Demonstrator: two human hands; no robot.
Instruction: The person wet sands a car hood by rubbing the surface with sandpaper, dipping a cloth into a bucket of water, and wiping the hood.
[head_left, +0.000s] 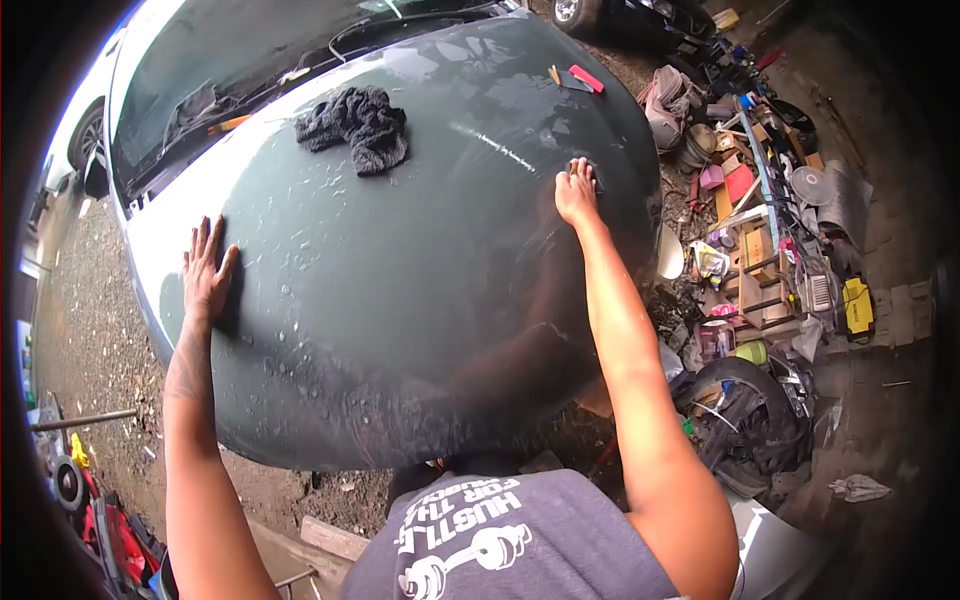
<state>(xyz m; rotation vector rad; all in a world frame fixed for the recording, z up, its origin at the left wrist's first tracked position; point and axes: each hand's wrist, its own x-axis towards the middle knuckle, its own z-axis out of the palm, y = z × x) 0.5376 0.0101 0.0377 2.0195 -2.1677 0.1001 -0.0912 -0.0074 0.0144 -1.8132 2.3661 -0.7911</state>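
Observation:
A dark green car hood (400,260) fills the middle of the head view, wet with water drops and streaks. My left hand (208,275) lies flat on its left side, fingers spread. On the right side, my right hand (577,192) presses down with its fingers together. A dark edge shows beside those fingers, but the thing under them is mostly hidden. Up and left of that hand runs a whitish streak (495,147). A crumpled black towel (358,130) rests on the upper hood. Near the far right edge lie a pink flat piece (587,79) and a grey scraper-like blade (568,80).
Beyond the hood are the windshield (240,60) and wipers. Along the right stands a heap of clutter, with a wooden crate (757,265), a yellow case (858,306) and a dark wheel (745,420). A red wheeled tool (115,540) sits at lower left on gravel.

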